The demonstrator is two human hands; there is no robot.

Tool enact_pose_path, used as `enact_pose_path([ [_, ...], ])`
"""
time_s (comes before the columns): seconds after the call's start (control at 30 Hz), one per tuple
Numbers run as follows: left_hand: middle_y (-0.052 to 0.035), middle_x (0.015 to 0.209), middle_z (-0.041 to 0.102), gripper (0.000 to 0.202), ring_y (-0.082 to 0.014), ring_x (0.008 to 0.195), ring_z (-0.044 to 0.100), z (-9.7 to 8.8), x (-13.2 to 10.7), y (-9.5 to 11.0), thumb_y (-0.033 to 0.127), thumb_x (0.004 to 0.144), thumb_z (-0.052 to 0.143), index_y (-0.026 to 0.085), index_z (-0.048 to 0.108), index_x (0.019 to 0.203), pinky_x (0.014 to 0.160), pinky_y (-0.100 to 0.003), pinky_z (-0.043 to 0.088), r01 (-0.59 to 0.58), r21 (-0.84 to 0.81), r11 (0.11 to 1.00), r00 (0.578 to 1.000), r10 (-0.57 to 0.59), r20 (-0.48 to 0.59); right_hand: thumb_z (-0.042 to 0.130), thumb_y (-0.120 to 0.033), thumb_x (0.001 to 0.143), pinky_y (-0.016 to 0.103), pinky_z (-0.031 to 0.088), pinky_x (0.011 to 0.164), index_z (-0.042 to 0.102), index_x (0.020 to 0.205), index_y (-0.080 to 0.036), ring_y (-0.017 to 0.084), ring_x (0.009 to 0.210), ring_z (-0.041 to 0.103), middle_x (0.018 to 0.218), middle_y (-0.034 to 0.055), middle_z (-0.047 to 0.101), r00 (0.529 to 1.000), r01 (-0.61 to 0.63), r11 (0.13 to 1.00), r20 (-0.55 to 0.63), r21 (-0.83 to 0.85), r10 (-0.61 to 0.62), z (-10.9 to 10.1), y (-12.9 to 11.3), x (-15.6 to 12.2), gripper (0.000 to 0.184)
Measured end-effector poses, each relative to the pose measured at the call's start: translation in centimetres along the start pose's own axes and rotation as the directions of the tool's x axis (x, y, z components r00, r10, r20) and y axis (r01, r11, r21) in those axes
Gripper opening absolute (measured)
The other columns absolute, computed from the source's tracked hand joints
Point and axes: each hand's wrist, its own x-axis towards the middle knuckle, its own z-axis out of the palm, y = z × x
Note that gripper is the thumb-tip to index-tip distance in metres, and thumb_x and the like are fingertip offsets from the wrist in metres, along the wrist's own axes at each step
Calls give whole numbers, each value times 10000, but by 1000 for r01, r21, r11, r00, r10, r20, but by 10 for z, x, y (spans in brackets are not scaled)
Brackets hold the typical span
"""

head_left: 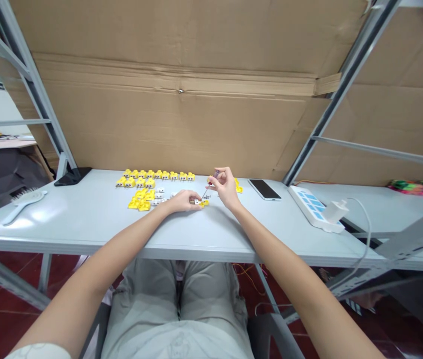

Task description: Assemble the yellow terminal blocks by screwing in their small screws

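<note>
My left hand point(184, 200) rests on the pale table point(95, 219) with its fingers closed on a small yellow and white plug part point(201, 202). My right hand point(225, 185) is raised just above it, pinching a thin screwdriver point(210, 186) by its dark red handle. The screwdriver's tip points down at the part. A row of yellow plug parts point(155, 175) lies behind my left hand. A loose cluster of yellow and white pieces point(144, 198) sits closer to me on the left.
A black phone point(264, 189) lies to the right of my hands. Further right is a white and blue power strip point(314, 207) with a charger and cable. A white hairbrush point(24, 203) lies at the far left. Cardboard walls stand behind the table, with metal shelf struts on both sides.
</note>
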Motion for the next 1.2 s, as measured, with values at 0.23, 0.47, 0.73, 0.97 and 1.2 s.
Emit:
enact_pose_path([
  [0.23, -106, 1092, 718, 472, -226, 943, 649, -3, 1, 0, 454, 767, 678, 127, 694, 1107, 861, -300, 491, -26, 31, 999, 998, 24, 63, 727, -351, 707, 333, 608, 571, 497, 1006, -226, 160, 613, 630, 658, -50, 570, 972, -178, 982, -166, -63, 166, -34, -8, 15, 397],
  [0.47, -102, 1111, 715, 455, -228, 976, 654, -4, 0, 0, 464, 796, 647, 138, 692, 1111, 875, -291, 487, -46, 93, 995, 996, 39, 80, 734, -72, 639, 251, 516, 456, 583, 790, -166, 125, 419, 558, 469, -65, 501, 823, -505, 629, -111, -591, 556, -69, -12, 20, 233],
  [0.73, -104, 1109, 714, 434, -233, 980, 656, -4, 0, 2, 448, 811, 639, 139, 691, 1112, 871, -295, 487, -50, 141, 989, 996, 39, 80, 738, -80, 604, 312, 514, 562, 658, 723, -149, 213, 573, 641, 549, 41, 625, 741, -390, 252, -139, -886, 657, -77, 0, 21, 160],
  [0.97, -99, 1084, 723, 383, -221, 953, 668, -3, 2, 2, 399, 813, 654, 141, 698, 1092, 858, -283, 492, -76, 153, 985, 995, 65, 77, 494, -222, 908, 325, 458, 913, 636, 1148, -143, 224, 1044, 626, 1122, 140, 687, 974, -64, 387, 28, -920, 226, -60, 25, 36, 290],
  [1.2, -89, 1078, 724, 338, -221, 955, 666, -3, 0, -1, 361, 827, 645, 152, 691, 1089, 862, -289, 489, -130, 213, 968, 990, 118, 72, 456, -214, 922, 433, 414, 961, 668, 1185, -226, 305, 1195, 546, 1248, 134, 654, 900, 95, 264, 196, -960, 388, -17, 44, 68, 338],
])
